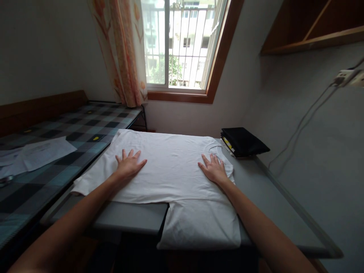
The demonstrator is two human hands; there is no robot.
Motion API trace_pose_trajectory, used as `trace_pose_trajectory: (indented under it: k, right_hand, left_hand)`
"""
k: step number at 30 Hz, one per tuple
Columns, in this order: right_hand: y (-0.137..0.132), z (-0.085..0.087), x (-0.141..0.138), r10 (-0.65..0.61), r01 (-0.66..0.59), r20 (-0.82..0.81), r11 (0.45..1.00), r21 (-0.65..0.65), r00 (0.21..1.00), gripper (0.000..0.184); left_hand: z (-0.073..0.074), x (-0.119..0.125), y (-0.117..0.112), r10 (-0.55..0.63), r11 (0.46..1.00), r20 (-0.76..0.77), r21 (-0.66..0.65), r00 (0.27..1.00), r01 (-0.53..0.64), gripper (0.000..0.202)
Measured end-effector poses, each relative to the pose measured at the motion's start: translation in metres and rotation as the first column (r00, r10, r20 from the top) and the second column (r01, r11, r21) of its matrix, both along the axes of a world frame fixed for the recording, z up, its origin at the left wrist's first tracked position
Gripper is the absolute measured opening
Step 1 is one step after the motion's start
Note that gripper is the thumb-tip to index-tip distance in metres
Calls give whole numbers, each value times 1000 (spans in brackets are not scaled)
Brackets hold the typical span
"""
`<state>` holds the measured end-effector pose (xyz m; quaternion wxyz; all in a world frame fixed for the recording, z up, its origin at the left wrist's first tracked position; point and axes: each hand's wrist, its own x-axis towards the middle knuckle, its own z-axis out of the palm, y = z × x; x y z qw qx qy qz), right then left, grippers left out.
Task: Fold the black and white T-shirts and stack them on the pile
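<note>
A white T-shirt (170, 163) lies spread sideways across a grey table (133, 218). Its neckline is at the right, and one sleeve hangs over the table's front edge towards me. My left hand (129, 165) rests flat on the left part of the shirt, fingers spread. Near the neckline, my right hand (214, 168) is also laid flat on the cloth with its fingers apart. Neither hand grips the fabric. Small creases run through the cloth between the hands and around the collar.
A black folder (243, 141) sits on papers at the table's back right. On the left stands a bed with a checked cover (113, 121), loose papers (42, 153) on it. Beyond are a curtain (125, 57) and a barred window (187, 49). A cable (301, 121) hangs along the right wall.
</note>
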<state>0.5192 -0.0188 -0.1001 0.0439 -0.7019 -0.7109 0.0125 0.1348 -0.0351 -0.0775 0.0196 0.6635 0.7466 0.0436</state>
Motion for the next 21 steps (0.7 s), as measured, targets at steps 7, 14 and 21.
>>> trace_pose_trajectory:
  k: [7, 14, 21]
  right_hand:
    - [3, 0, 0, 2, -2, 1, 1000, 8, 1000, 66]
    - [16, 2, 1, -3, 3, -9, 1000, 22, 1000, 66]
    - [40, 2, 3, -22, 22, -21, 1000, 17, 1000, 67]
  left_hand:
    - [-12, -9, -1, 67, 998, 22, -22, 998, -67, 73]
    - [-5, -4, 16, 65, 996, 54, -65, 996, -61, 78]
    - [-13, -7, 51, 37, 999, 74, -34, 997, -34, 79]
